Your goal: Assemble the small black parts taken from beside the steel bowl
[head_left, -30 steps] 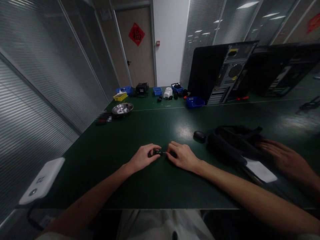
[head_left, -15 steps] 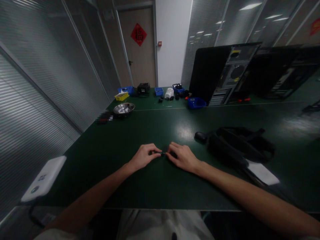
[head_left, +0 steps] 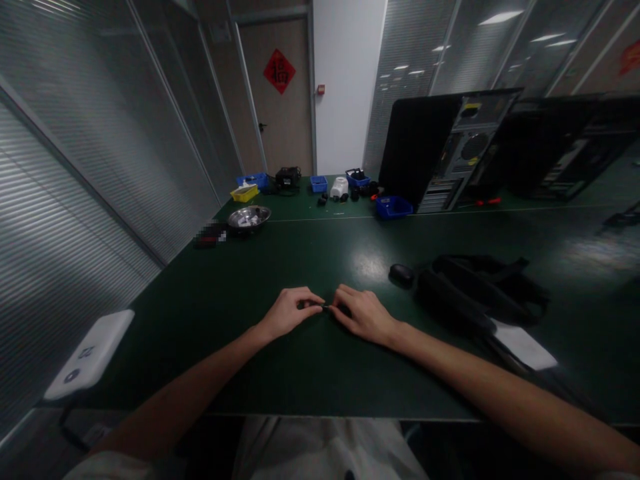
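Note:
Low over the green table (head_left: 280, 380), my two hands face each other with their fingertips almost meeting. A small, thin dark piece (head_left: 326, 307) sits between them, too small and dim to name. My left hand (head_left: 293, 310) pinches it from the left with thumb and forefinger. From the right, the thumb and fingers of my right hand (head_left: 363, 313) close on its other end. The parts of the piece inside the fingers are hidden.
A black computer mouse (head_left: 401, 274) and a black bag (head_left: 475, 290) lie to the right. A white device (head_left: 90, 353) sits at the left edge. Farther back are a metal bowl (head_left: 249, 218), a blue bin (head_left: 394, 207) and computer towers (head_left: 425, 147).
My hands have drawn very slightly closer together around the small dark piece. Otherwise they keep the same pinch, and the view has shifted a little.

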Demonstrator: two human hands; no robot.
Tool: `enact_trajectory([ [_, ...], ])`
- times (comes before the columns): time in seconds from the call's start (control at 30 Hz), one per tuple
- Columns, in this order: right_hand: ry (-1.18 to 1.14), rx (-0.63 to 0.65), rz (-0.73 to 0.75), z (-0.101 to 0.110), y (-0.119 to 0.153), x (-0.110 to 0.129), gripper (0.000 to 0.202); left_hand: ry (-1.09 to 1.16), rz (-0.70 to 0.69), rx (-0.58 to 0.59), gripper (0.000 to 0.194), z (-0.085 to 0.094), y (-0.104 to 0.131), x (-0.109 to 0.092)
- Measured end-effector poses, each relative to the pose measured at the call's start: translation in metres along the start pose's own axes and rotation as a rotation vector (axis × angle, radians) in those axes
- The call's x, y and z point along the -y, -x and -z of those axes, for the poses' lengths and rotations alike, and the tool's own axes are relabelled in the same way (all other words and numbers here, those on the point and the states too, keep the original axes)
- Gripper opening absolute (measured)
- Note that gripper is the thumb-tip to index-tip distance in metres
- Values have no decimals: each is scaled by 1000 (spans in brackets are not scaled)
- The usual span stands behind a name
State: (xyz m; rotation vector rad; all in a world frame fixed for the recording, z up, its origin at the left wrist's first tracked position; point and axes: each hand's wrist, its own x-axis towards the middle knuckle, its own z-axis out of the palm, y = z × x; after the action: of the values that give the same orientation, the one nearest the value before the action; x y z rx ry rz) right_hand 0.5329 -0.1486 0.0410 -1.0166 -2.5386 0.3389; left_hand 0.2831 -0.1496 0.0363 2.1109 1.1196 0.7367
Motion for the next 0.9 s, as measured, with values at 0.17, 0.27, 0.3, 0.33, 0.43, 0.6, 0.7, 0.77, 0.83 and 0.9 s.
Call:
enact_trajectory([
  [0.17, 16, 5, 20, -1, -2, 4, 14, 23, 9, 9, 21, 0, 0, -1],
  [0.27, 14, 13, 33, -2, -3, 3, 15, 53, 37, 4, 22, 0, -1, -2],
  [0.3, 14, 15, 39, -3, -3, 3, 15, 62, 45, 3, 22, 0, -2, -2],
  [0.33, 17, 14, 43, -3, -3, 2, 15, 69, 51, 1, 22, 0, -2, -2],
  [0.43, 23, 8, 52, -5, -3, 0, 14, 78, 55, -7, 22, -1, -3, 0],
  [0.6, -13, -5, 57, -6, -3, -2, 12, 71, 39, -24, 22, -2, -3, 2],
  [0.7, -52, -15, 51, -5, -3, -1, 13, 45, 44, -25, 22, -2, -1, 2],
  [0.77, -58, -18, 46, -4, -4, -1, 13, 46, 42, -32, 21, -3, -1, 2],
  [0.83, -46, -15, 40, -4, -4, -1, 13, 73, 34, -37, 21, -4, 0, 2],
  [0.9, -28, -11, 31, -5, -4, -1, 14, 119, 19, -39, 20, -5, 0, 3],
])
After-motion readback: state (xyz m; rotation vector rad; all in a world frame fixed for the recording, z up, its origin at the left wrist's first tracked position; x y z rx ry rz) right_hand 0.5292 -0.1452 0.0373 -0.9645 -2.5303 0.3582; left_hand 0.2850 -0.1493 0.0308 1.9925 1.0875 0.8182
